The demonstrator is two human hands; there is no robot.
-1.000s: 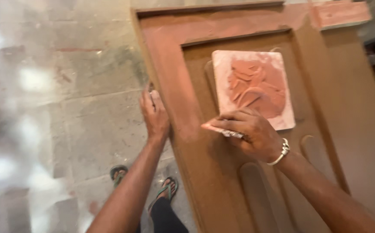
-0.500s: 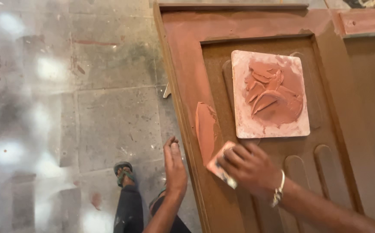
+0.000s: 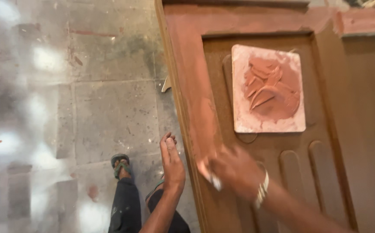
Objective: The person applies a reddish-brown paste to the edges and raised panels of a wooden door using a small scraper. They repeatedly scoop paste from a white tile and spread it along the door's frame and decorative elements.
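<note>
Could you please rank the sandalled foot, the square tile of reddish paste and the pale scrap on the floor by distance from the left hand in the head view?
From the left hand:
1. Sandalled foot, just to its left on the floor.
2. Pale scrap, above it beside the door's edge.
3. Square tile of reddish paste, up right on the door panel.

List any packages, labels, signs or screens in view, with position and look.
None in view.
Nearest flat item: a square pale tile smeared with reddish-brown putty, lying on the brown wooden door panel, upper right.
Right hand presses a small flat pale scraper to the door's left stile; blurred.
Left hand open, at the door's left edge.
</note>
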